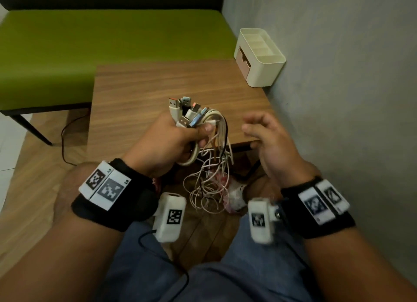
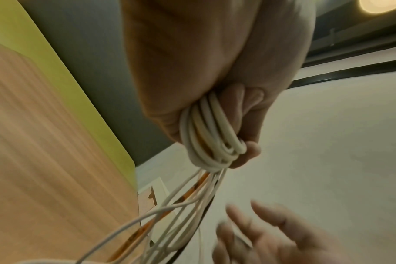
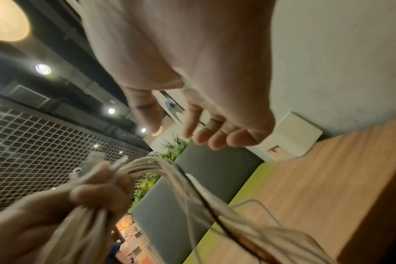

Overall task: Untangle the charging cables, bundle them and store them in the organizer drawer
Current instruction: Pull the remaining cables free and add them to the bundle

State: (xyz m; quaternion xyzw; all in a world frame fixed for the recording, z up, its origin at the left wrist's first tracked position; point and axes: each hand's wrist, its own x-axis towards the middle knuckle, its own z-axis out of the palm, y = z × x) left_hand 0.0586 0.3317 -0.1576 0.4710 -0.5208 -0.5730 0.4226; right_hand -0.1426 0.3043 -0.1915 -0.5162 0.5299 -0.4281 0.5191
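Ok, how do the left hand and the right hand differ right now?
The left hand grips the cables in a fist, plugs sticking up above it; the right hand holds nothing. The left hand's fingers curl tight round the cords; the right hand's fingers are spread loosely, apart from the cables. Both hover at the near edge of the table, and both wrists wear black straps with markers.

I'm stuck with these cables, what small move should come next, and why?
Probably bring the free right hand to the loose cable tails and start coiling them: the left hand grips only the plug ends, and the tails hang tangled below.
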